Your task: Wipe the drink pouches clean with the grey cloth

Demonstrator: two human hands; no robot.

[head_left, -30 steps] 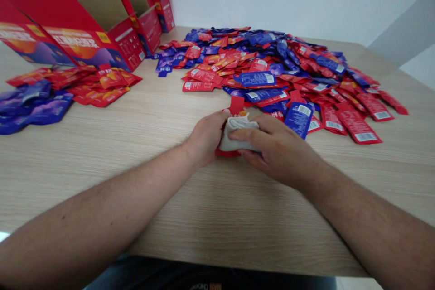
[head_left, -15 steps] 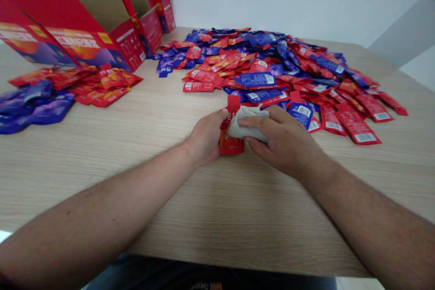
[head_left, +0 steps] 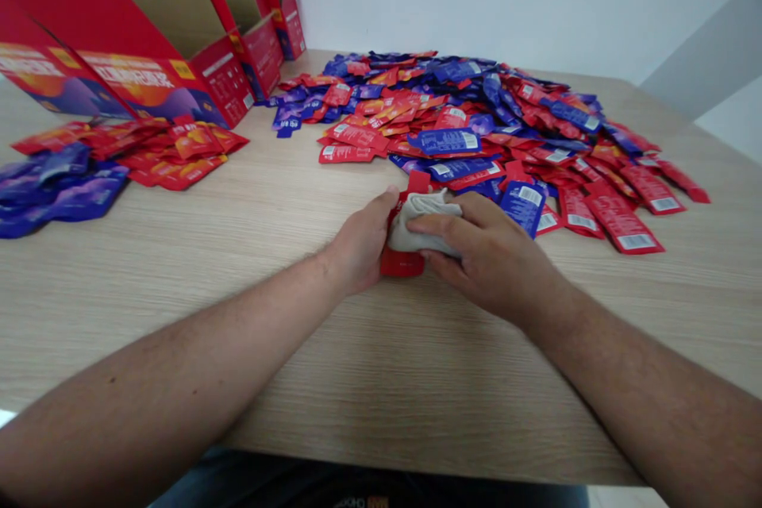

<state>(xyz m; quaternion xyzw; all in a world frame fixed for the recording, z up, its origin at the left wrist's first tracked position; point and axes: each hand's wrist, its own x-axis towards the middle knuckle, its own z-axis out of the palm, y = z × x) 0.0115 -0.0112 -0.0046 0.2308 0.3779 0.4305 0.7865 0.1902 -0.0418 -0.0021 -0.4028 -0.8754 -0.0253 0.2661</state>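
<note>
Near the middle of the view, my left hand (head_left: 362,244) grips a red packet (head_left: 402,263) by its left side, above the wooden table. My right hand (head_left: 485,250) is closed on a light grey cloth (head_left: 421,221), which lies against the front of that packet and covers much of it. The packet's top tab and lower edge show past the cloth. Just behind my hands begins a wide pile of red and blue packets (head_left: 452,141).
Open red boxes (head_left: 140,83) stand at the back left. In front of them lie red packets (head_left: 178,151) and blue packets (head_left: 65,189) on the table (head_left: 357,381). A pale wall (head_left: 506,0) rises behind the pile.
The cloth and my right hand have shifted slightly left across the packet, covering more of its printed front. My left hand still grips the packet, which looks slightly tilted.
</note>
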